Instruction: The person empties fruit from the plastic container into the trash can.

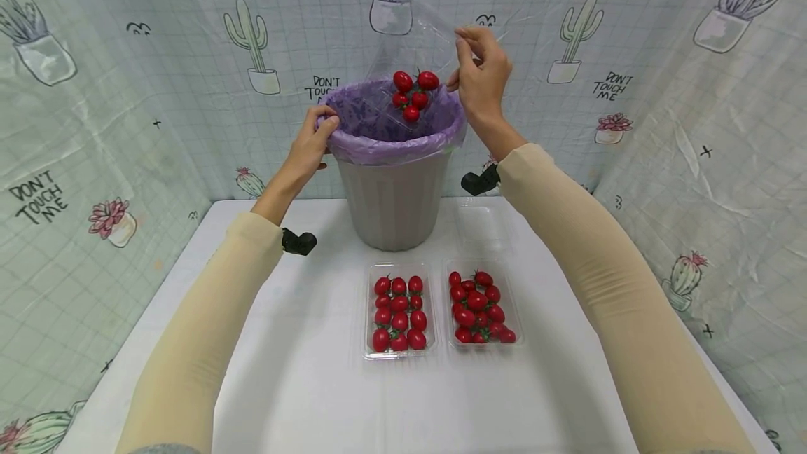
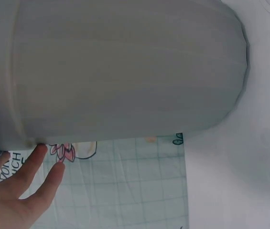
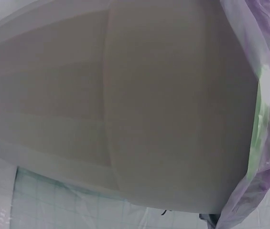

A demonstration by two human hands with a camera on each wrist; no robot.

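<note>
A grey trash bin [image 1: 394, 202] stands upright at the back of the table, its purple liner [image 1: 391, 151] folded over the rim. My left hand [image 1: 307, 140] grips the rim at the left, thumb over the liner; its fingers show against the bin's side in the left wrist view. Above the bin's right side, my right hand [image 1: 484, 72] pinches a sheet of clear plastic [image 1: 435, 33]. Several cherry tomatoes [image 1: 428, 80] cluster at that plastic over the bin's opening; I cannot tell whether they lie inside it. The right wrist view shows only the bin and liner.
Two clear punnets of cherry tomatoes, a left one [image 1: 399, 321] and a right one [image 1: 477, 303], sit in front of the bin on the white table [image 1: 302, 370]. An unfilled clear tray [image 1: 482, 223] lies behind the right one. Cactus-print cloth [image 1: 189, 54] hangs around the table.
</note>
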